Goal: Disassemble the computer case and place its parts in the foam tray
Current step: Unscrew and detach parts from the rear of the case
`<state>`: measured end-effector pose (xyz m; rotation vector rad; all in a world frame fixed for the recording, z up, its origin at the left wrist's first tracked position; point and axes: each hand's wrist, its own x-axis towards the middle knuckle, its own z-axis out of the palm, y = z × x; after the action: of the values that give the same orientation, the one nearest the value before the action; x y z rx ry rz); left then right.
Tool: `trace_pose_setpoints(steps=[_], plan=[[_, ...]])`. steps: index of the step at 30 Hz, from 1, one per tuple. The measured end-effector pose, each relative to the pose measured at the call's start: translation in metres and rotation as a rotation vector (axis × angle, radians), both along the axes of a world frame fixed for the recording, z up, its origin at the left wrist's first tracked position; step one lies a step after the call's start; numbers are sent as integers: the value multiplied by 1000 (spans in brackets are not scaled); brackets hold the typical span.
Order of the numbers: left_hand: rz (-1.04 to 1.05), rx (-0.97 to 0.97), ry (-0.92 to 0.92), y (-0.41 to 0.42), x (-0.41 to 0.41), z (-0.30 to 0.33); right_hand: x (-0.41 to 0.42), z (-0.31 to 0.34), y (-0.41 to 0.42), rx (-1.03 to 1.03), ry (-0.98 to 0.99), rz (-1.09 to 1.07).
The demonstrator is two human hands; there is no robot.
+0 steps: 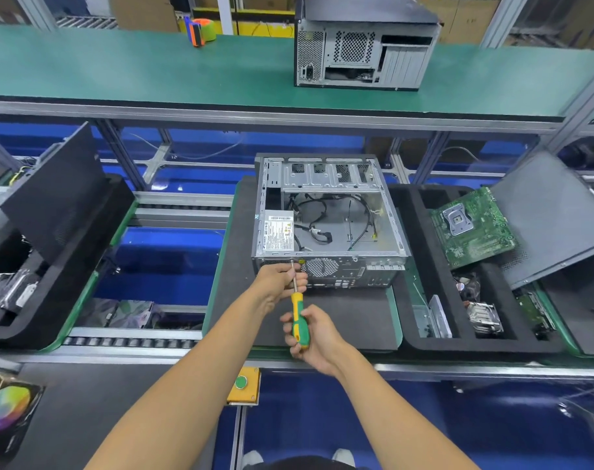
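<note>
We are clenching our right hand (309,334) around the yellow-and-green screwdriver (299,320) while our left hand (278,279) is pinching its shaft against the open grey metal computer case (329,218), risking the tip slipping off the screw.

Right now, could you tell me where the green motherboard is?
The motherboard lies tilted in the black foam tray right of the open computer case, its far edge beside the leaning grey side panel.
</note>
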<state>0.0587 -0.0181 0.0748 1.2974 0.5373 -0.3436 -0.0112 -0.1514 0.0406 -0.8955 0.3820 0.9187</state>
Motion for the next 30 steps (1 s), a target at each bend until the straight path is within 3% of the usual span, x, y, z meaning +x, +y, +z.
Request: trace_pose_setpoints(steps=[4,9,16,26,30], plan=[[-8,41,-20,-1,1,-3,3,3,3,-36,9,0],[22,307,-61,-3,-2,-9,1,4,4,-93,5,-2],[74,-80,14,3,-1,1,4,9,1,-74,-16,-5],[35,-157,-31,1,-4,2,7,8,1,-134,-11,-38],[33,165,-25,-2,-6,-3,6,7,4,-182,-13,-49]])
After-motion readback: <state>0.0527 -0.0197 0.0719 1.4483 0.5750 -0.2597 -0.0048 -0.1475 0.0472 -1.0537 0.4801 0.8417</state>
